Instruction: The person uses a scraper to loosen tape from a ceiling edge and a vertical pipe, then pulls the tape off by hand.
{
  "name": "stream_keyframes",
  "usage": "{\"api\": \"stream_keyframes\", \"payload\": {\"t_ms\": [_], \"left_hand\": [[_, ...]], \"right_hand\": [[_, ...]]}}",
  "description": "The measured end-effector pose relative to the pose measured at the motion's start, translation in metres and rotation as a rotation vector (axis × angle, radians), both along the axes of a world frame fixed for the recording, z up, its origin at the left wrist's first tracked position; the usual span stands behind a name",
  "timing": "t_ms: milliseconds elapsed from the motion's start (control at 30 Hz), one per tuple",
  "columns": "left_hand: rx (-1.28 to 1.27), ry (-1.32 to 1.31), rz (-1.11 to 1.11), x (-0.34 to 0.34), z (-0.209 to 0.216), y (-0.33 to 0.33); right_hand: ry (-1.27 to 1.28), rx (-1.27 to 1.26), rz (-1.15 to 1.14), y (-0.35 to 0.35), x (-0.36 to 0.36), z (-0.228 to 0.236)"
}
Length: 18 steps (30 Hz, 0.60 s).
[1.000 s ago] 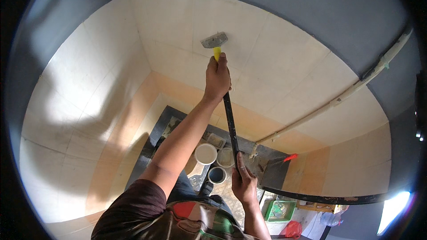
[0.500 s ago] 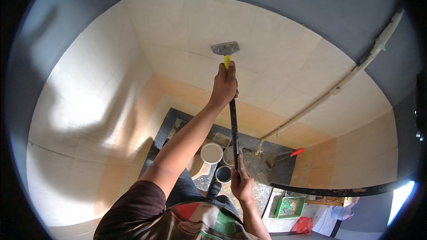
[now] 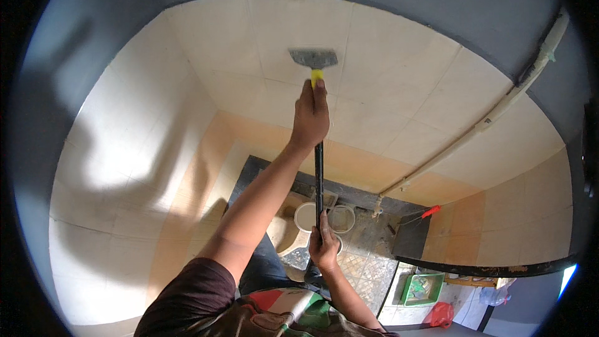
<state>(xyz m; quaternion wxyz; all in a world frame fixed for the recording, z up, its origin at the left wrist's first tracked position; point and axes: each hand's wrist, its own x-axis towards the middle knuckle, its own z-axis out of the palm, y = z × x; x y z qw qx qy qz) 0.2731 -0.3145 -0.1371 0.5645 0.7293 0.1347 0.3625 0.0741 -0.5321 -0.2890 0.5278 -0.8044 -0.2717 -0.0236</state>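
A long-handled scraper with a wide grey metal blade (image 3: 313, 58), a yellow collar (image 3: 317, 76) and a black shaft (image 3: 319, 175) stands nearly upright in front of me. My left hand (image 3: 311, 115) is closed round it just below the collar, thumb pointing up toward the blade. Lower down, my right hand (image 3: 324, 248) grips the shaft close to my body. The slightly blurred blade lies at the upper part of the cream tiled wall (image 3: 387, 56); whether its edge touches the tiles I cannot tell.
White pipe (image 3: 480, 126) runs diagonally along the wall on the right. Below the shaft are round buckets (image 3: 342, 217) on a patterned floor (image 3: 359, 265). A red-handled item (image 3: 430, 211) rests on a dark ledge. Lower right holds a green tray (image 3: 422, 289) and a red plastic bag (image 3: 440, 315).
The blade has moved slightly up the wall, with my left hand following. My right hand has shifted left, so the shaft is straighter. The whole view has shifted a little.
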Motion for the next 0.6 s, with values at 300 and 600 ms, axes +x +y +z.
{"api": "stream_keyframes", "payload": {"t_ms": [300,600], "left_hand": [[0.049,-0.015,-0.278,0.03,0.049,-0.098],[0.278,-0.149,-0.153,0.045,0.036,-0.16]], "right_hand": [[-0.157,0.106,-0.122,-0.058,0.008,0.004],[0.209,0.329,-0.056,-0.101,0.012,-0.03]]}}
